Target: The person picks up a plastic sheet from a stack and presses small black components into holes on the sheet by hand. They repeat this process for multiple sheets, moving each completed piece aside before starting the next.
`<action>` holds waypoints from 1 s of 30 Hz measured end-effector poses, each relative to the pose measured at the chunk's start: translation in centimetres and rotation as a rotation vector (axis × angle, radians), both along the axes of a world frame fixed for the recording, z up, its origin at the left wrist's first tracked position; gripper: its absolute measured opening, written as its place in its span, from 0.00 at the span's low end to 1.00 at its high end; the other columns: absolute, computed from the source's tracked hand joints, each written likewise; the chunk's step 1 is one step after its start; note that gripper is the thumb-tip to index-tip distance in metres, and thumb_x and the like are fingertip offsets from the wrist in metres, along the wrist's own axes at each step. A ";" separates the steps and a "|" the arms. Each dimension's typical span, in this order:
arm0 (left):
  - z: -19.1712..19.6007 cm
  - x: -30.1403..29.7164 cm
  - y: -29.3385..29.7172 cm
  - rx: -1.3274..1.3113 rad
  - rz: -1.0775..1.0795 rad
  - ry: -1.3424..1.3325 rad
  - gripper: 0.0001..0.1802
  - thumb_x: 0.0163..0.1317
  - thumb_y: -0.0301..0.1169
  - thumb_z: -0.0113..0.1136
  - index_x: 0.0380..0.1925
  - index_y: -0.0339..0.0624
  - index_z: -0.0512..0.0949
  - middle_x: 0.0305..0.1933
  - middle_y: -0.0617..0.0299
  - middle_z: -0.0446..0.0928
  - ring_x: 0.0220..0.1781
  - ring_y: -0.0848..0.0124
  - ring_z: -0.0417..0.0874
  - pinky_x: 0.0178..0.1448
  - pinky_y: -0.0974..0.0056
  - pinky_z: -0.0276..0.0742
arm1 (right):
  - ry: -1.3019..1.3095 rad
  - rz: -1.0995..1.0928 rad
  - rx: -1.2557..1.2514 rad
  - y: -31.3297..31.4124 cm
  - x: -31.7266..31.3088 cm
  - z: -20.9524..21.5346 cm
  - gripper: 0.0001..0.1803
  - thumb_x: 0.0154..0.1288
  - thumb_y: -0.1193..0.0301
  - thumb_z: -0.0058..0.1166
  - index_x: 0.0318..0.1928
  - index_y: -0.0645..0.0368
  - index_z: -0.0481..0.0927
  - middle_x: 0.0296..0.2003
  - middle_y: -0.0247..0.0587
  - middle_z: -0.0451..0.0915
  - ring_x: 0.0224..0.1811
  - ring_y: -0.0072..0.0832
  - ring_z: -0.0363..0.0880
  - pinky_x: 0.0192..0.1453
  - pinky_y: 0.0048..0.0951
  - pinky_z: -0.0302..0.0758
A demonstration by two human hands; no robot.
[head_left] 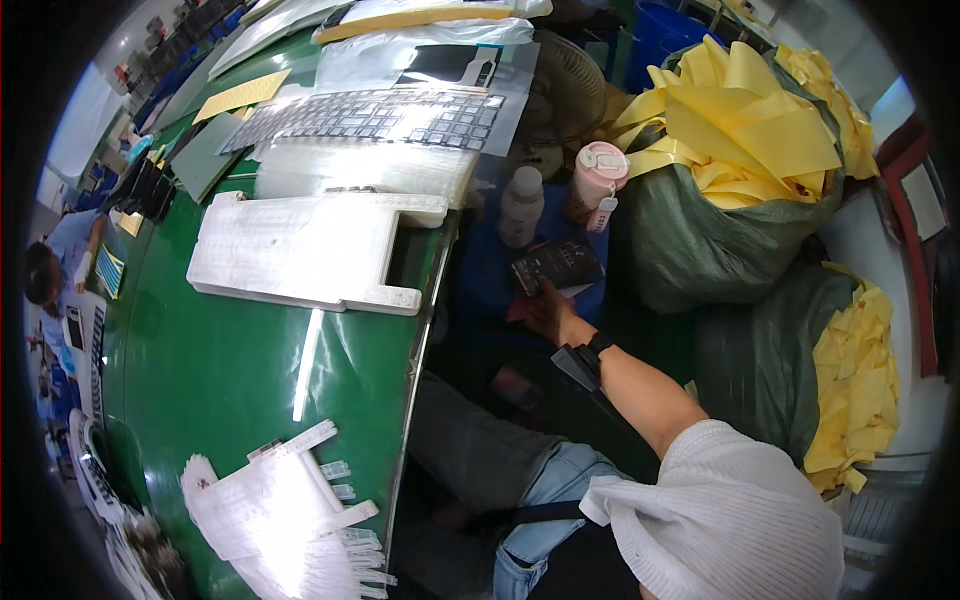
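Note:
My right hand (548, 312) reaches down past the table's right edge to a blue stool (487, 292). Its fingers are closed on the near edge of a black packet (556, 263) with printing on it; the fingers underneath are hidden. Something dark pink (519, 309) shows beside the fingers, too dim to make out. A white bottle (522, 207) and a pink-lidded cup (600, 177) stand just behind the packet. My left hand is out of the picture.
On the green table (240, 370) lie a stack of white plastic frames (300, 245), keyboard sheets (380, 117) and fanned clear plastic pieces (275, 510). Green sacks (690, 240) of yellow paper scraps (740, 130) crowd the right, near a fan (565, 90). Another person (75, 245) sits far left.

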State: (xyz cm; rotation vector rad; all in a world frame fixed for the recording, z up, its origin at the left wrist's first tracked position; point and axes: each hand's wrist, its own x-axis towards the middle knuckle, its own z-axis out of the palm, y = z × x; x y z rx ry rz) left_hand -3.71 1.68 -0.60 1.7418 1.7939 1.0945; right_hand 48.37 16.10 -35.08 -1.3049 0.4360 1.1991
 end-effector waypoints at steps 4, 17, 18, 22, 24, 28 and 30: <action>0.1 -0.1 -0.2 -0.004 0.019 0.019 0.26 0.74 0.43 0.48 0.33 0.25 0.76 0.59 0.35 0.74 0.58 0.49 0.76 0.64 0.49 0.70 | 0.017 0.143 0.131 1.1 -1.7 2.1 0.30 0.70 0.41 0.42 0.56 0.51 0.75 0.38 0.39 0.80 0.42 0.32 0.77 0.56 0.38 0.72; -0.4 -0.3 0.0 0.011 -0.001 0.009 0.22 0.73 0.39 0.49 0.31 0.26 0.75 0.59 0.33 0.74 0.57 0.48 0.77 0.64 0.49 0.70 | -1.229 1.209 0.470 -4.1 -17.7 3.9 0.34 0.63 0.55 0.54 0.62 0.64 0.67 0.51 0.56 0.75 0.55 0.47 0.73 0.60 0.47 0.70; -0.1 -0.3 -0.4 0.024 0.008 0.008 0.22 0.73 0.39 0.49 0.31 0.26 0.75 0.59 0.33 0.74 0.57 0.48 0.77 0.64 0.49 0.70 | -1.303 1.219 0.649 -4.1 -19.5 5.0 0.42 0.62 0.51 0.56 0.67 0.67 0.61 0.57 0.60 0.71 0.58 0.50 0.71 0.61 0.50 0.69; 0.7 0.3 0.0 0.041 -0.016 0.005 0.19 0.73 0.35 0.48 0.30 0.27 0.74 0.59 0.34 0.74 0.57 0.48 0.77 0.63 0.49 0.70 | -1.420 1.515 0.176 -4.5 -22.5 11.9 0.54 0.59 0.44 0.57 0.72 0.68 0.50 0.65 0.65 0.60 0.64 0.58 0.65 0.66 0.52 0.66; 0.5 0.5 0.0 0.050 -0.050 -0.009 0.16 0.72 0.32 0.48 0.30 0.27 0.73 0.60 0.34 0.74 0.57 0.48 0.77 0.63 0.49 0.69 | -1.382 1.439 0.296 -4.7 -22.1 11.6 0.57 0.57 0.41 0.58 0.73 0.68 0.49 0.68 0.66 0.56 0.66 0.62 0.63 0.67 0.53 0.65; 0.9 0.9 -0.1 0.031 -0.077 -0.013 0.15 0.71 0.30 0.48 0.30 0.28 0.73 0.60 0.34 0.74 0.58 0.48 0.76 0.64 0.48 0.67 | -1.380 1.645 0.221 -5.2 -21.9 12.7 0.55 0.59 0.42 0.56 0.73 0.67 0.48 0.70 0.66 0.55 0.68 0.61 0.61 0.68 0.53 0.64; 0.9 0.9 -0.6 0.098 -0.088 -0.018 0.15 0.71 0.31 0.49 0.30 0.28 0.73 0.59 0.34 0.75 0.59 0.48 0.76 0.64 0.48 0.67 | -1.501 1.660 0.196 -6.0 -22.0 12.4 0.55 0.61 0.43 0.54 0.74 0.67 0.45 0.71 0.64 0.53 0.66 0.58 0.65 0.67 0.52 0.67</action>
